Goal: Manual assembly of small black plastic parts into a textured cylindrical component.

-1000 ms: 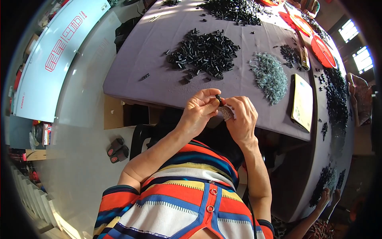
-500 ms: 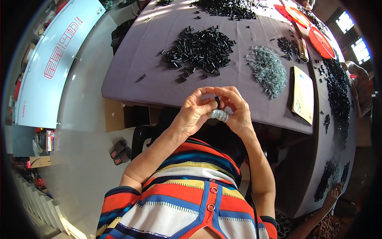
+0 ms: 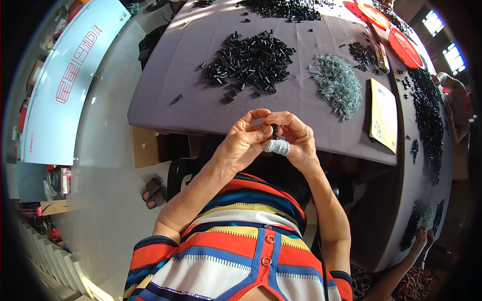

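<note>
My left hand (image 3: 242, 142) and my right hand (image 3: 300, 142) meet in front of my chest, just off the near table edge. Both pinch a small black part (image 3: 274, 132) between their fingertips; its exact kind is too small to make out. A grey-white wrap (image 3: 276, 146) covers the end of my right thumb. Beyond my hands, on the cloth, lies a heap of short black tubular pieces (image 3: 249, 62). To its right is a pile of small clear-grey pieces (image 3: 339, 90).
A yellowish booklet (image 3: 382, 115) lies near the table's right corner. Red trays (image 3: 404, 47) stand farther back. More black pieces (image 3: 427, 120) cover a second table at right, where another person's hand (image 3: 422, 238) works. Dark slippers (image 3: 154, 192) and an open carton (image 3: 145, 146) are below.
My right fingers have curled in closer over the small black part. The other person's hands at lower right have shifted slightly. The view has moved a little.
</note>
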### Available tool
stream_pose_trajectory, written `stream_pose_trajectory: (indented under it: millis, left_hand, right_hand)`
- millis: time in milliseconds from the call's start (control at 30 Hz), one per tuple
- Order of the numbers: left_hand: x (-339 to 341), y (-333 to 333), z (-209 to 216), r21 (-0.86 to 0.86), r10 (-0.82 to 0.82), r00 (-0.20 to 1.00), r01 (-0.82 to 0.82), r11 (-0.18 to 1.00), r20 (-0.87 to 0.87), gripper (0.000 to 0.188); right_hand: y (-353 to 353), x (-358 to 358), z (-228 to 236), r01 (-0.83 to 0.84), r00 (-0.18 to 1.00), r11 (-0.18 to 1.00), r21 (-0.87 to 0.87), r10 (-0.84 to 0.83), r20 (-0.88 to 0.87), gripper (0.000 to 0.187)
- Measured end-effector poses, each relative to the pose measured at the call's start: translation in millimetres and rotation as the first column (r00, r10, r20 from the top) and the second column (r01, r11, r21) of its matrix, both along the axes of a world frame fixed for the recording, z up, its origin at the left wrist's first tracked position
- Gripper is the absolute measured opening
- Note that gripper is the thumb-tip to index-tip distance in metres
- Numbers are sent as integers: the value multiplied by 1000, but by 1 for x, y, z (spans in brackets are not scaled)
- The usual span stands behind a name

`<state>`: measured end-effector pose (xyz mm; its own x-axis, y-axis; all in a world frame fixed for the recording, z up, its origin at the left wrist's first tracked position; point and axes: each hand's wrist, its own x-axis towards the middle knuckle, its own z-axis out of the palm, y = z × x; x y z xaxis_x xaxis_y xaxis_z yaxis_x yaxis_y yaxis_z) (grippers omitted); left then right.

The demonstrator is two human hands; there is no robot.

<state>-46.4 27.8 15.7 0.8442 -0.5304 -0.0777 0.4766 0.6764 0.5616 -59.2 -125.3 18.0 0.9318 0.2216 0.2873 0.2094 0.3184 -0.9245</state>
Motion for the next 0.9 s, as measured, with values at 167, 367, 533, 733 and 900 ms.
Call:
stream_pose_trajectory:
  millis: [167, 367, 533, 733, 900]
  left_hand:
    - [-1, -1, -1, -59, -3, 1000, 4, 998, 17, 35]
    - [-5, -2, 0, -110, 25, 1000, -25, 994, -2, 38]
    - [-9, -8, -8, -144, 29, 994, -44, 989, -107, 35]
    - [0, 9, 12, 386, 193, 966, -247, 889, 175, 33]
    - [30, 76, 11, 622, 103, 626, -780, 72, 773, 11]
  right_hand:
    - [2, 0, -2, -19, 1000, 998, 54, 20, -4, 38]
    - [6, -1, -2, -22, 999, 994, 103, 25, -32, 36]
    - [5, -4, -2, 52, 998, 998, 31, -51, -35, 28]
    - [7, -2, -1, 70, 997, 986, -154, -74, -19, 44]
    - [-23, 12, -10, 315, 945, 913, -259, -327, -6, 32]
